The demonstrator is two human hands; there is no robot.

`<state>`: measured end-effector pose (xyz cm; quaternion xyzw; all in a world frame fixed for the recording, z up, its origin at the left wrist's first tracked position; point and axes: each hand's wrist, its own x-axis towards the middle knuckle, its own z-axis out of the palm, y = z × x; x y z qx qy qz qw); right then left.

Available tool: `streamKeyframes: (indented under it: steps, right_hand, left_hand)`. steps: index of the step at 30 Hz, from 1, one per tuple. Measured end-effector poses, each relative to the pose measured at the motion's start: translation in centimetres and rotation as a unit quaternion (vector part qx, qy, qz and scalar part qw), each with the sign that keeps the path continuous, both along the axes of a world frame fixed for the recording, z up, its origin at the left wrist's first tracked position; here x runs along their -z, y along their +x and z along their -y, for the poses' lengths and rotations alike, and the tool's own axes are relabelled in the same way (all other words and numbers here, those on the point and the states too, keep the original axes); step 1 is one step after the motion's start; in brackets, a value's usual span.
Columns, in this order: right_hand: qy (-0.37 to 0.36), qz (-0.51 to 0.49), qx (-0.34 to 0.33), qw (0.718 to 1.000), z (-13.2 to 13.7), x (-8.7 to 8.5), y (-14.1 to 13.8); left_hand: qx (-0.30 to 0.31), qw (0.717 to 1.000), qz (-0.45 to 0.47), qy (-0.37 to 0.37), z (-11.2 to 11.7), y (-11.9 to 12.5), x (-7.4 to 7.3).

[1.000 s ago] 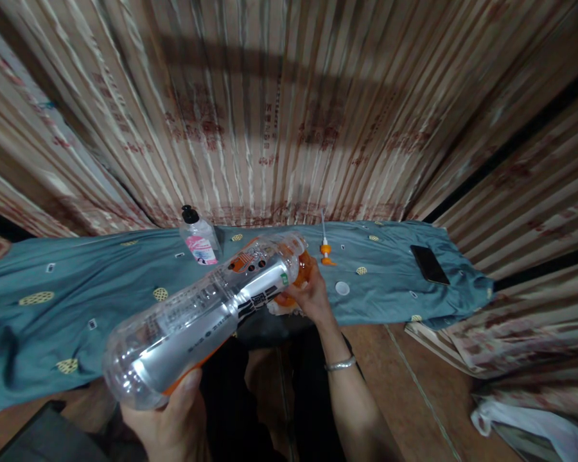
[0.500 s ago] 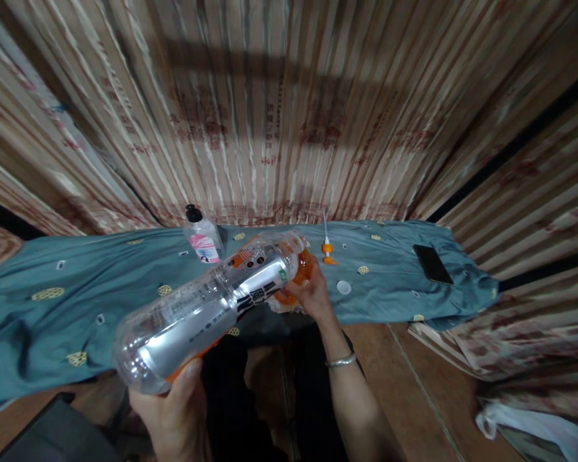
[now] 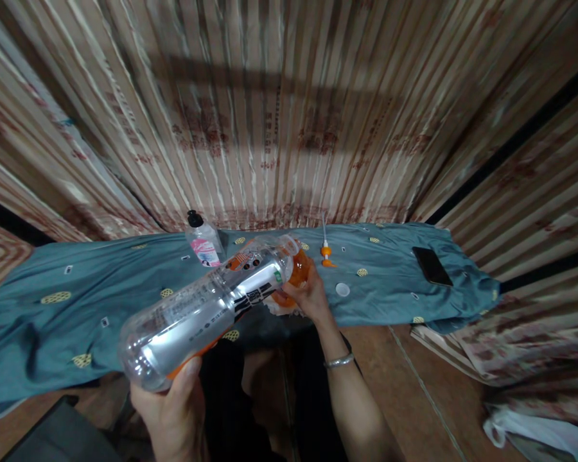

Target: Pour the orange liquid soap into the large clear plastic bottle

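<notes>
My left hand (image 3: 171, 404) is closed round the base of a large clear plastic bottle (image 3: 197, 321) with a silver and orange label. The bottle is tilted, its open neck up at the right. An amber-orange bottle (image 3: 298, 269) is behind that neck, with my right hand (image 3: 311, 292) wrapped round it; part of it is hidden by the clear bottle. Whether the two mouths touch I cannot tell. Something white and crumpled (image 3: 284, 309) shows under the amber bottle. On the cloth lie an orange pump head with a white tube (image 3: 326, 251) and a white round cap (image 3: 342, 290).
A clear bottle with a black top and pink label (image 3: 205, 244) stands at the back left. A black phone (image 3: 432, 266) lies on the right of the green-blue cloth (image 3: 125, 276). Striped curtains (image 3: 289, 128) hang close behind and at both sides.
Both hands keep their holds. The view has shifted slightly; the clear bottle's neck sits a little further left, its tilt almost the same.
</notes>
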<state>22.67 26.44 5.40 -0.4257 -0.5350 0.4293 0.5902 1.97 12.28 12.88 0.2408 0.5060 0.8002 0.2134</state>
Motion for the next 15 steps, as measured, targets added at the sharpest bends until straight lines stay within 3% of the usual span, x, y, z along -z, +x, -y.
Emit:
streamKeyframes:
  steps: [15]
  right_hand:
    - [-0.023,0.008,0.012,1.0,-0.06,-0.38,-0.06]
  left_hand:
    - [-0.013,0.999,0.03,-0.016,0.07,0.35,-0.31]
